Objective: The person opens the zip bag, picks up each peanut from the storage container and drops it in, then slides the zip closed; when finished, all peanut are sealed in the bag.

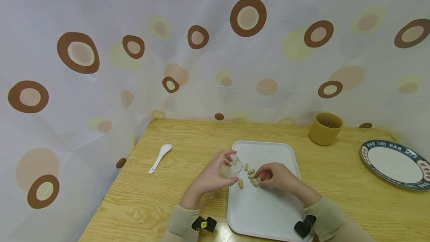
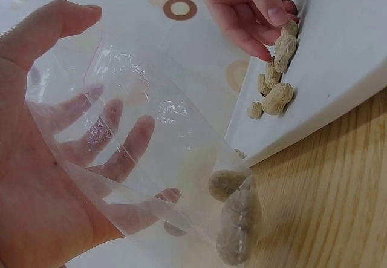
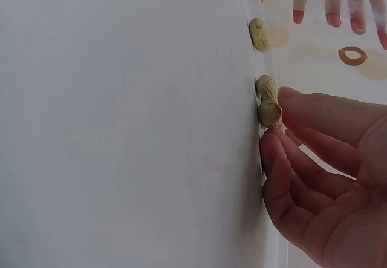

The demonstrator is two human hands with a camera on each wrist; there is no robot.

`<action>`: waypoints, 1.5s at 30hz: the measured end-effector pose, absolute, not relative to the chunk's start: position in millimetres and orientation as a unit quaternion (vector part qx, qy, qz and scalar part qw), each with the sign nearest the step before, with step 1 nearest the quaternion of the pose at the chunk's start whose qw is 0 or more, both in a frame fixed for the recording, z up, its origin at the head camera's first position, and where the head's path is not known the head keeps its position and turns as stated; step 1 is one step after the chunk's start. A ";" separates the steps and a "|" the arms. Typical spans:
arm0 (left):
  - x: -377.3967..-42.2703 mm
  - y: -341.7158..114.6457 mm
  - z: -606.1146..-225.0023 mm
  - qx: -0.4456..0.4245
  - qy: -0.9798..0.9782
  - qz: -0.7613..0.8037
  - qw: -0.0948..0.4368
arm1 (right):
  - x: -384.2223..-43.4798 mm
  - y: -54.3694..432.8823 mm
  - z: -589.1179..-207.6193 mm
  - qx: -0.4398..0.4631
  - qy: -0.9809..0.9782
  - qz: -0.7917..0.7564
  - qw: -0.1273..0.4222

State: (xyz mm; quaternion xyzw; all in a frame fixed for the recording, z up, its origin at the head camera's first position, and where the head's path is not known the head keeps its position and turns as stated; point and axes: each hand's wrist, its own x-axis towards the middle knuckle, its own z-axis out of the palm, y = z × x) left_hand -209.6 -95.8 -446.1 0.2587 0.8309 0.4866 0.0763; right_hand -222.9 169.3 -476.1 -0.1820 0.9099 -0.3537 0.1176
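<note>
Beige sleeves (image 1: 181,217) are covering both forearms closest to the viewer, and small black devices (image 1: 204,224) are sitting at the wrists. Just beyond, a white tray (image 1: 272,212) with rounded corners is lying on the wooden bench (image 1: 188,133), its far edge stopping short of the bench's far edge. Over the tray's left edge, the left hand (image 1: 214,175) is holding a clear plastic bag (image 2: 169,123); its grip is spreading wide, thumb well apart from the fingers, and the film is stretching across them. Bagged peanuts (image 2: 234,225) are weighing down the bottom of the bag, beside the tray's edge. Loose peanuts (image 2: 277,98) are lying on the tray between the two hands, nearer its left edge than its right. Among them, the right hand (image 1: 276,176) is touching the tray's contents; its grip is pinching one peanut (image 3: 270,114) between thumb and bent fingers.

Farther off, a plate (image 1: 393,163) with a dark lettered rim is lying toward the bench's far right corner, while a white spoon (image 1: 160,158) is resting near the left edge, bowl pointing toward the far edge. A mustard-yellow mug (image 1: 320,133) is standing upright near the far edge. Behind everything, a pale curtain (image 1: 215,62) printed with brown-ringed spots is hanging.
</note>
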 end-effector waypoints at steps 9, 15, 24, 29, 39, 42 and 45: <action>-209.9 -95.3 -445.4 0.260 0.832 0.483 0.078 | -220.5 170.1 -477.2 -0.196 0.907 -0.353 0.118; -208.9 -95.2 -444.2 0.262 0.833 0.481 0.080 | -219.0 172.1 -477.1 -0.186 0.905 -0.362 0.123; -208.8 -95.1 -444.1 0.260 0.832 0.483 0.079 | -221.0 175.4 -467.5 -0.149 0.902 -0.387 0.120; -208.3 -95.0 -443.0 0.258 0.833 0.482 0.079 | -219.2 173.0 -455.6 -0.148 0.887 -0.420 0.119; -208.5 -94.6 -443.5 0.260 0.835 0.478 0.077 | -214.3 166.2 -433.3 -0.179 0.838 -0.503 0.114; -208.9 -94.7 -444.3 0.260 0.834 0.480 0.078 | -212.3 163.2 -427.3 -0.181 0.833 -0.512 0.110; -209.1 -95.4 -445.1 0.260 0.833 0.482 0.080 | -210.8 159.0 -421.6 -0.179 0.829 -0.519 0.105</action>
